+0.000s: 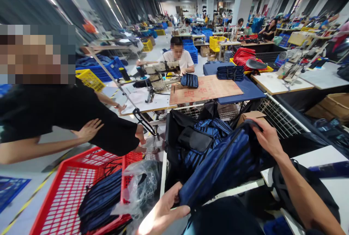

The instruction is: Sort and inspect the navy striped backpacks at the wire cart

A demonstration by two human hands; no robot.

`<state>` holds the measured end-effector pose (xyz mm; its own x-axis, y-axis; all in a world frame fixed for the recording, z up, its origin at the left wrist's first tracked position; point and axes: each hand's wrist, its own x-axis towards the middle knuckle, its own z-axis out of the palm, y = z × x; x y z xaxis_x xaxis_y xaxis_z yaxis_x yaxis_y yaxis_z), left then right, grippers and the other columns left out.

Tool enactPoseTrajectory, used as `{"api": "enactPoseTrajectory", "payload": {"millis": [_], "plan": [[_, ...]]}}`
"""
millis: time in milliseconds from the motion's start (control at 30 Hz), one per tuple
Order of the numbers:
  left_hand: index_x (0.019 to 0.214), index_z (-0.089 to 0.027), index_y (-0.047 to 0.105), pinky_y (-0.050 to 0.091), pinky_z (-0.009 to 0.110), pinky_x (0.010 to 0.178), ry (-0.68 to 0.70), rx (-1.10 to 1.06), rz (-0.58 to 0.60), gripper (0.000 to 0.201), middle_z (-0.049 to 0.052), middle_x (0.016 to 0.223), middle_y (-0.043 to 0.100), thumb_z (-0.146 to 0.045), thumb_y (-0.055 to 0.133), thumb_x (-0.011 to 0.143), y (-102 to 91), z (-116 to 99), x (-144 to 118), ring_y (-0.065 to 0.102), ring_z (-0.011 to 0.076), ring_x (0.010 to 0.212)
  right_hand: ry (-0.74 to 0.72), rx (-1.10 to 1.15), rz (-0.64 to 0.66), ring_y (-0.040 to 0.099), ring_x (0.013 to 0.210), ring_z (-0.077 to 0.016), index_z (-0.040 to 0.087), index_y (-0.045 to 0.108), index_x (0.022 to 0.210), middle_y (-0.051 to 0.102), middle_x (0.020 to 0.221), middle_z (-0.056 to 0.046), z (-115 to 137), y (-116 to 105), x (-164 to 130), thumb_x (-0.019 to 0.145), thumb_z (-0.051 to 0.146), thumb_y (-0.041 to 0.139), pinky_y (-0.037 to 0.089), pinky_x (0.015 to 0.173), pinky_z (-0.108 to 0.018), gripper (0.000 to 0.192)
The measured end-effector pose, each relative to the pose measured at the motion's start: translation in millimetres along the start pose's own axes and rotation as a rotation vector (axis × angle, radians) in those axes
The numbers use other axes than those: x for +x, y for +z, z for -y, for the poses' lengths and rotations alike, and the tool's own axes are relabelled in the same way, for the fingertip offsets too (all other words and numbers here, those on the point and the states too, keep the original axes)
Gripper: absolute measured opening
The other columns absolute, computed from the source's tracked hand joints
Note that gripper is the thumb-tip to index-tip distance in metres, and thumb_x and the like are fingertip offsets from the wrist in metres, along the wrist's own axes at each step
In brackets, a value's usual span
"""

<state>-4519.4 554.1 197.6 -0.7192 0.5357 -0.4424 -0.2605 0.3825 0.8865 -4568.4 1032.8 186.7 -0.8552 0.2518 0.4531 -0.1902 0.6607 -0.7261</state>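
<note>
A dark blue fabric bag piece (220, 162) with a dark seam or zip along its edge is stretched between my hands. My left hand (166, 209) grips its near lower corner between thumb and fingers. Up at the far right end, my right hand (265, 135) is closed on the other edge. Below and behind the piece, a black-lined wire bin (171, 133) holds blue and black bag pieces (197, 138). The underside of the held piece is hidden from me.
A red crate (62, 187) with dark blue pieces and clear plastic (144, 184) stands at lower left. A person in black (68, 115) stands close on the left. Ahead, another person sits at a sewing machine (160, 69). A white table (324, 166) is at right.
</note>
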Motion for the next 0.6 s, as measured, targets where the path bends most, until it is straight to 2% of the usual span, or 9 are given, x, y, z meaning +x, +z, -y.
{"api": "enactPoseTrajectory", "payload": {"millis": [67,100,167,233,300,367,467,533,600], "plan": [[0.122,-0.025,0.073,0.060,0.041,0.099,-0.022,0.023,-0.023,0.060,0.007,0.116,0.080,-0.072,0.079,0.085,-2.1,4,2,0.073,0.0315,0.113,0.046,0.017,-0.005,0.075,0.130,-0.0309,0.029,0.079,0.137,0.082,0.137,-0.006,-9,-3,2,0.107,0.044,0.062,0.058,0.117,-0.050,0.038],[0.125,-0.026,0.071,0.060,0.040,0.098,-0.015,0.096,-0.073,0.056,0.006,0.114,0.080,-0.069,0.076,0.090,-5.7,4,5,0.074,0.0305,0.111,0.063,0.024,-0.002,0.075,0.130,-0.0314,0.028,0.079,0.135,0.082,0.136,-0.006,-12,-3,1,0.107,0.046,0.062,0.057,0.117,-0.050,0.038],[0.121,-0.026,0.069,0.060,0.037,0.092,0.054,0.327,-0.288,0.036,0.004,0.107,0.079,-0.055,0.066,0.100,-20.2,2,17,0.075,0.0277,0.102,0.087,0.043,0.026,0.074,0.131,-0.0319,0.028,0.079,0.134,0.082,0.135,-0.007,-13,1,-4,0.107,0.049,0.062,0.057,0.116,-0.050,0.039],[0.113,-0.025,0.068,0.058,0.034,0.084,0.190,0.617,-0.572,0.021,0.004,0.101,0.076,-0.037,0.055,0.102,-43.7,1,34,0.075,0.0262,0.095,0.098,0.075,0.091,0.074,0.130,-0.0315,0.027,0.077,0.136,0.081,0.136,-0.008,-10,7,-12,0.107,0.050,0.061,0.057,0.115,-0.048,0.040],[0.111,-0.023,0.068,0.053,0.032,0.072,0.323,0.891,-0.826,0.023,0.006,0.096,0.074,-0.026,0.049,0.100,-70.9,2,51,0.074,0.0263,0.090,0.108,0.108,0.178,0.075,0.127,-0.0304,0.025,0.074,0.138,0.080,0.137,-0.010,-5,11,-21,0.108,0.050,0.061,0.059,0.111,-0.045,0.041],[0.113,-0.021,0.068,0.047,0.031,0.063,0.428,1.083,-0.989,0.024,0.006,0.091,0.072,-0.023,0.047,0.101,-93.6,3,64,0.074,0.0260,0.084,0.123,0.117,0.271,0.076,0.122,-0.0294,0.024,0.072,0.137,0.079,0.136,-0.011,-2,8,-29,0.108,0.052,0.061,0.060,0.107,-0.043,0.042],[0.114,-0.021,0.066,0.043,0.030,0.060,0.624,1.222,-1.088,0.020,0.004,0.085,0.071,-0.018,0.050,0.102,-103.8,-1,67,0.073,0.0227,0.078,0.154,0.065,0.394,0.077,0.116,-0.0295,0.025,0.071,0.133,0.080,0.129,-0.009,3,-4,-36,0.103,0.057,0.067,0.062,0.103,-0.042,0.044],[0.112,-0.022,0.065,0.041,0.030,0.060,0.802,1.309,-1.094,0.022,0.001,0.079,0.067,-0.010,0.050,0.101,-91.4,-10,63,0.068,0.0198,0.070,0.147,0.004,0.438,0.077,0.118,-0.0306,0.028,0.071,0.135,0.080,0.131,-0.008,8,-8,-40,0.099,0.058,0.072,0.062,0.104,-0.043,0.047],[0.111,-0.023,0.064,0.040,0.031,0.060,1.017,1.400,-1.012,0.025,-0.002,0.072,0.060,-0.005,0.048,0.102,-67.5,-23,58,0.061,0.0178,0.063,0.082,-0.039,0.461,0.076,0.121,-0.0310,0.030,0.070,0.139,0.079,0.135,-0.007,20,1,-45,0.098,0.053,0.074,0.062,0.108,-0.045,0.047]]}}
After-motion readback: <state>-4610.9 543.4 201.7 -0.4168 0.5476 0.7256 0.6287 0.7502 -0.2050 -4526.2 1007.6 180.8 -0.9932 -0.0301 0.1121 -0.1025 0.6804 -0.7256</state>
